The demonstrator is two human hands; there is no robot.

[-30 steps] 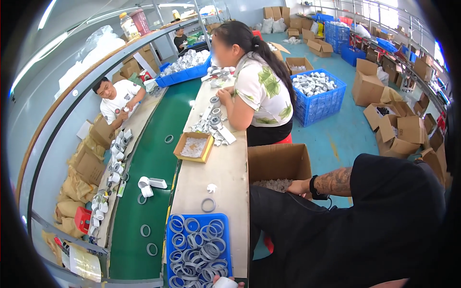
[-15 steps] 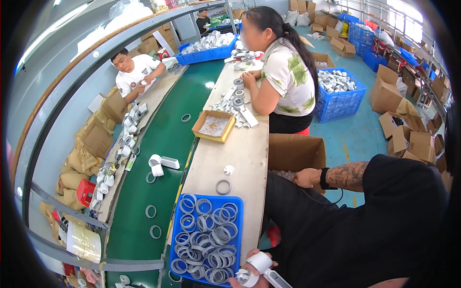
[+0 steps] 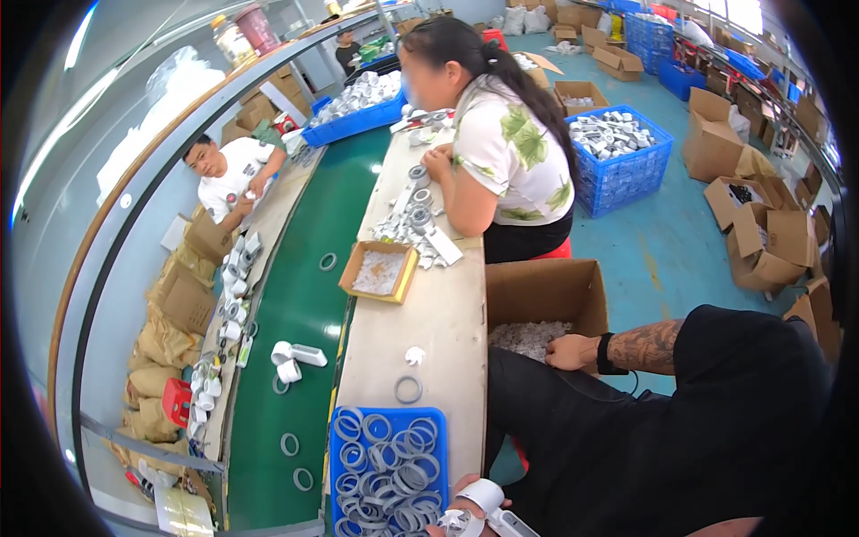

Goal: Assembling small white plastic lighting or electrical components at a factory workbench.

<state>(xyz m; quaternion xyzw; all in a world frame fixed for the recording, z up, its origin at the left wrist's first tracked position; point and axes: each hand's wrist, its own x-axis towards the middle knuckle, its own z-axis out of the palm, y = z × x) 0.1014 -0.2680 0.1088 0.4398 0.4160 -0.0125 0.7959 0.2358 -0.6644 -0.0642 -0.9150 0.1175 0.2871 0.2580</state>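
At the bottom edge, my left hand (image 3: 467,483) is closed around a white handheld fan (image 3: 486,495) with a round housing and a straight handle. A small white fan wheel (image 3: 455,522) shows at the front of it, by my fingers. My right hand (image 3: 568,352) reaches into an open cardboard box (image 3: 555,279) beside my leg. Its fingers are curled down onto a heap of small white plastic parts (image 3: 519,338); what they grip is hidden. Left of my left hand, a blue tray (image 3: 442,430) holds many grey rings, cut off by the lower edge.
A single grey ring (image 3: 408,388) and a white fan wheel (image 3: 414,355) lie on the wooden bench (image 3: 371,336). A small yellow-edged box (image 3: 379,271) stands farther up. The green conveyor belt (image 3: 295,233) carries loose rings and a fan. A co-worker (image 3: 510,152) sits beyond the cardboard box.
The view has tilted, so the tray and my left hand sit lower in it. More of the white parts in the cardboard box show. Both hands stay at the same places.
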